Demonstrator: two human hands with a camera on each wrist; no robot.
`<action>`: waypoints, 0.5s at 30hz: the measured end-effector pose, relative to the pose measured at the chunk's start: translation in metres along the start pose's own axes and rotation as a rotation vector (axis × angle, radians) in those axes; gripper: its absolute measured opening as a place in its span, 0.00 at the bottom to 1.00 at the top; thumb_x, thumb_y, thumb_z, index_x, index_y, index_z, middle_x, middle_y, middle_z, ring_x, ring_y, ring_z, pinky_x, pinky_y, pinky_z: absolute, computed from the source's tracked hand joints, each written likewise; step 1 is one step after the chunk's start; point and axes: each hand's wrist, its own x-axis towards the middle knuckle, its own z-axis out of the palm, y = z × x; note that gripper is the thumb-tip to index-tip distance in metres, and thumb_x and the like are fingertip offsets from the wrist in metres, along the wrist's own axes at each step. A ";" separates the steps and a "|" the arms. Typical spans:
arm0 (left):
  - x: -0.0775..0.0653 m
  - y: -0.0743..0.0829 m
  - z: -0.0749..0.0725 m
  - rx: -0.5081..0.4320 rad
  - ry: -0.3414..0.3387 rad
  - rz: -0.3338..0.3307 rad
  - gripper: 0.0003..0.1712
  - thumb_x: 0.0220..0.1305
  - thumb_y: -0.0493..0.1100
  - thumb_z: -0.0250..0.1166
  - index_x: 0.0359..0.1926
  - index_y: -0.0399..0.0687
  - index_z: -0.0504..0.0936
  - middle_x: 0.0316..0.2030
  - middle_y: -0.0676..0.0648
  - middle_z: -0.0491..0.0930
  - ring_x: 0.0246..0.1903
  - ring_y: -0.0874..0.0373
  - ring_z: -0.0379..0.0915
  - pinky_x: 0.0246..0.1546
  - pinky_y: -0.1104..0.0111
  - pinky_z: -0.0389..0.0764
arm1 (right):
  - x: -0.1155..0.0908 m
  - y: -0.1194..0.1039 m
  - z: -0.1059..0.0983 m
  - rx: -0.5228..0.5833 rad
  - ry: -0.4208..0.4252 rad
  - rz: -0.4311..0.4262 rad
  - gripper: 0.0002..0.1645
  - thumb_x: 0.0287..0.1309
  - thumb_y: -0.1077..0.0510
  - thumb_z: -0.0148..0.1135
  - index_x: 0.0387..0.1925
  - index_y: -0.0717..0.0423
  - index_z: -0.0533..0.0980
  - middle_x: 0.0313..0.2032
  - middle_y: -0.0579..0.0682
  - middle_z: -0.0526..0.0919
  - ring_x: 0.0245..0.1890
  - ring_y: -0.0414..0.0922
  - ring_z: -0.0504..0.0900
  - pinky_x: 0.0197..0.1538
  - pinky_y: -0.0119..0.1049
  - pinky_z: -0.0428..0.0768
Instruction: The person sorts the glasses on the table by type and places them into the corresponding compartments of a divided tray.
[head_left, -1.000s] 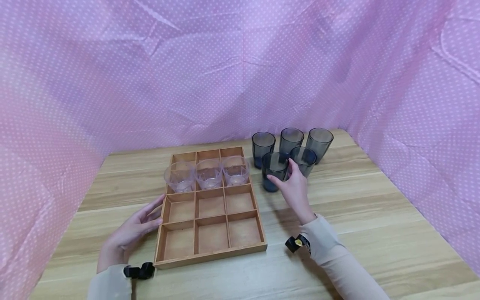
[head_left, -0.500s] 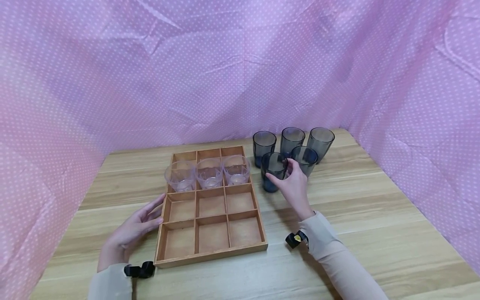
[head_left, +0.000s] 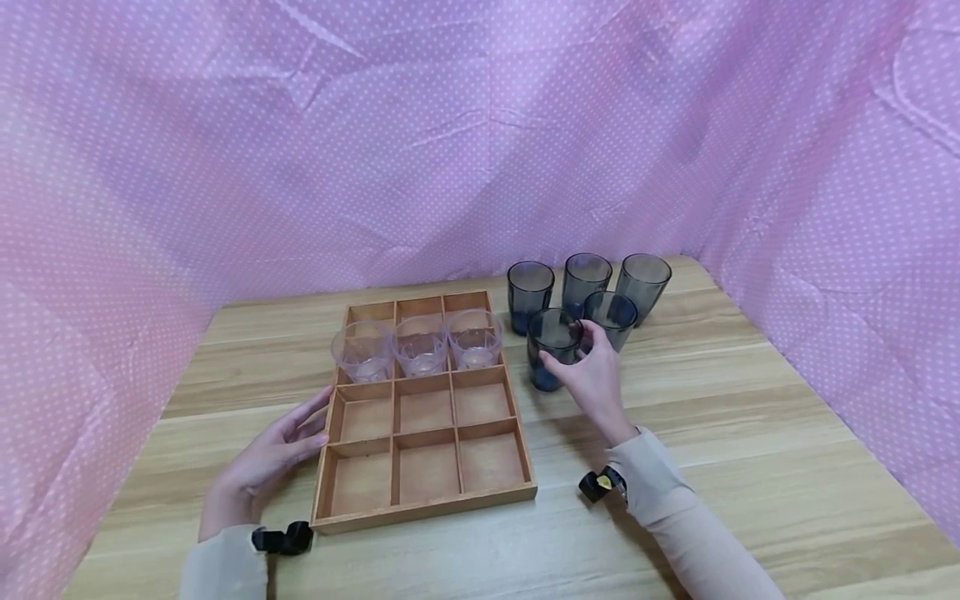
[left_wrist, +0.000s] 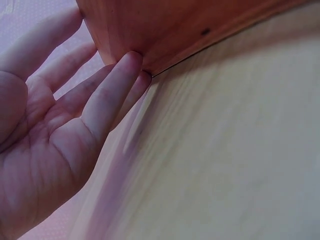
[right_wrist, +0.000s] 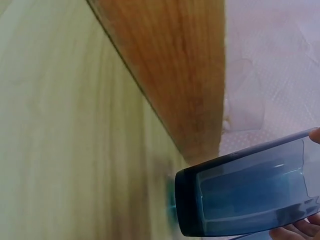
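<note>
My right hand (head_left: pixel 596 382) grips a dark grey glass tumbler (head_left: pixel 551 354) between thumb and fingers, just right of the wooden tray (head_left: pixel 423 512). In the right wrist view the tumbler (right_wrist: pixel 245 192) has its thick base close over the table, near the tray's side wall (right_wrist: pixel 170 60). My left hand (head_left: pixel 262 458) touches the tray's left side with extended fingers; the left wrist view has its fingertips (left_wrist: pixel 131 60) against the outer wall. Three clear plastic cups (head_left: pixel 420 354) stand side by side across the tray's upper part.
Several more dark tumblers (head_left: pixel 530 300) stand upright at the back right, one (head_left: pixel 613 312) right behind my right fingers. The tray is divided into a grid of compartments. Pink dotted cloth (head_left: pixel 450 150) hangs around the wood-grain table (head_left: pixel 720 400).
My right hand and the gripped tumbler have shifted slightly toward me and to the right, away from the tumblers behind. The left hand stays at the tray's side.
</note>
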 end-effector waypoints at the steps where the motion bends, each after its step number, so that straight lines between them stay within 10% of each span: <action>1: 0.000 0.001 0.000 0.007 0.002 -0.002 0.43 0.70 0.37 0.56 0.77 0.47 0.41 0.75 0.32 0.31 0.66 0.75 0.55 0.56 0.85 0.67 | 0.000 -0.001 -0.001 0.006 -0.003 0.000 0.45 0.43 0.53 0.77 0.60 0.64 0.66 0.55 0.60 0.77 0.57 0.55 0.75 0.59 0.49 0.78; 15: -0.005 0.006 0.005 0.086 0.022 0.032 0.42 0.71 0.39 0.56 0.77 0.44 0.42 0.75 0.30 0.37 0.59 0.82 0.61 0.55 0.84 0.70 | -0.012 -0.044 -0.011 0.071 -0.052 -0.106 0.44 0.42 0.56 0.78 0.60 0.62 0.68 0.55 0.57 0.79 0.59 0.53 0.76 0.57 0.47 0.80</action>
